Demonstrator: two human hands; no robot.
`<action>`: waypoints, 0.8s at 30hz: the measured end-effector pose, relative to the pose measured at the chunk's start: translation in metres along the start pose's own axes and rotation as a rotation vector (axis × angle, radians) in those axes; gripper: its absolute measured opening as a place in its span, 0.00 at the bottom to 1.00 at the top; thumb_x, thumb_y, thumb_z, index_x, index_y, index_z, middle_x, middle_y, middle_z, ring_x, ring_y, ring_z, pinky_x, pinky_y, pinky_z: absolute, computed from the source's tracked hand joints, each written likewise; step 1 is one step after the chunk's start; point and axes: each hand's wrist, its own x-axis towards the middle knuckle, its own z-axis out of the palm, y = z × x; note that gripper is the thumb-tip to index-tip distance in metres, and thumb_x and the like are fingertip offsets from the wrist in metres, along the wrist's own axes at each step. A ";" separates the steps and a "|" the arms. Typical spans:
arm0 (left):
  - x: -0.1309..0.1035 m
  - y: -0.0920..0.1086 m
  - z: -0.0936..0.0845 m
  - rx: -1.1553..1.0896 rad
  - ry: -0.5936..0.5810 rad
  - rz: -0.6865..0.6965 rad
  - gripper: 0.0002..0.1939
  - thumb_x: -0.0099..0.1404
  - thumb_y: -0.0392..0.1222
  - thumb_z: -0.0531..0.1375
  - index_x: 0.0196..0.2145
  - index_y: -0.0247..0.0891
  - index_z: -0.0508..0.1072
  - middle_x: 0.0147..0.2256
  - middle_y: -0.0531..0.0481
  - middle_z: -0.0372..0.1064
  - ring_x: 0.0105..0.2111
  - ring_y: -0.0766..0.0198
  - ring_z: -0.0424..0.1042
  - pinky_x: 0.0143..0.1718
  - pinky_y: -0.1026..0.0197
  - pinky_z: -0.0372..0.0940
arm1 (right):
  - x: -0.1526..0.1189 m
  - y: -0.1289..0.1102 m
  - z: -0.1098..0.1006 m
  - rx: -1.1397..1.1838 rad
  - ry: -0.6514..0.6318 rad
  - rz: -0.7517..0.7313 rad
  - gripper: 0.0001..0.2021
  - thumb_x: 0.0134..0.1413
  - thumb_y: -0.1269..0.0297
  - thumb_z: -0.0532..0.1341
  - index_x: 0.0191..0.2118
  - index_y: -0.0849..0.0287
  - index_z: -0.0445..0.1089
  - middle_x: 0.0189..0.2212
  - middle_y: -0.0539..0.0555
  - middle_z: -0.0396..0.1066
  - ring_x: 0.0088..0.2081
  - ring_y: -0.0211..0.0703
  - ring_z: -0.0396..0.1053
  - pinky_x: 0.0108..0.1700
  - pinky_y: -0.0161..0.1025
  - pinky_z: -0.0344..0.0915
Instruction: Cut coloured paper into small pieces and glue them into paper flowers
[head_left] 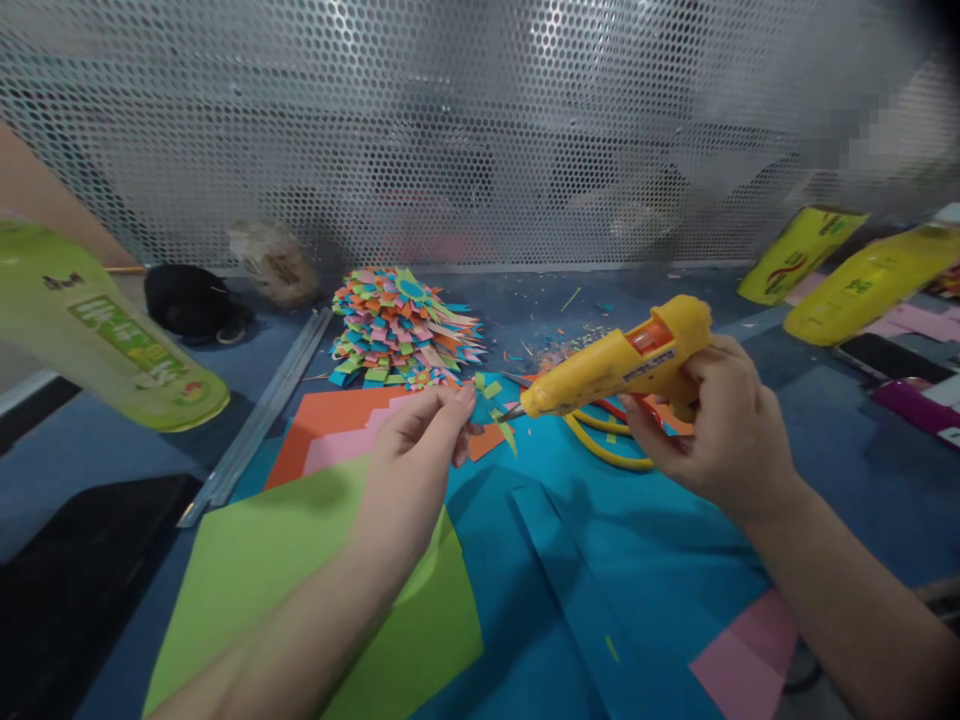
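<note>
My left hand point(420, 450) is closed in a pinch at a small blue and green paper piece point(489, 392), partly hidden by the fingers. My right hand point(735, 430) is wrapped round a yellow glue gun point(615, 365), its metal nozzle pointing left and close to the paper piece. Behind the glue gun lie scissors with yellow and red handles point(609, 458), partly covered. Under both hands are sheets of blue paper point(637, 540) and green paper point(300, 570). Orange paper point(330, 408) and pink paper point(352, 445) show beyond my left wrist.
A multicoloured fringed paper craft point(397, 325) stands at the back, beside paper scraps point(570, 345). Clear plastic strips point(259, 415), a green bottle point(112, 330) and a black flat object point(90, 570) are left. Yellow bottle point(862, 290) and can point(799, 255) lie right. Perforated metal point(450, 130) closes the back.
</note>
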 end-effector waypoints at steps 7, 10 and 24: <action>0.003 0.005 0.000 -0.049 0.066 -0.019 0.11 0.57 0.42 0.61 0.20 0.38 0.68 0.18 0.58 0.58 0.20 0.71 0.57 0.22 0.66 0.52 | 0.000 -0.001 0.002 -0.017 -0.010 -0.005 0.20 0.49 0.64 0.61 0.47 0.56 0.54 0.39 0.60 0.67 0.35 0.50 0.71 0.23 0.39 0.68; 0.005 0.005 -0.002 -0.078 0.082 -0.045 0.11 0.56 0.42 0.61 0.20 0.38 0.68 0.18 0.58 0.57 0.20 0.71 0.58 0.22 0.66 0.53 | 0.002 -0.001 0.001 0.006 0.007 0.005 0.18 0.50 0.64 0.60 0.45 0.57 0.55 0.38 0.61 0.67 0.38 0.52 0.70 0.23 0.39 0.69; 0.008 -0.006 -0.006 -0.039 0.028 -0.065 0.10 0.56 0.41 0.61 0.20 0.38 0.69 0.17 0.58 0.58 0.20 0.71 0.59 0.20 0.67 0.53 | 0.005 -0.003 0.001 -0.048 0.041 0.114 0.14 0.51 0.61 0.61 0.38 0.64 0.59 0.34 0.65 0.67 0.33 0.51 0.70 0.21 0.37 0.67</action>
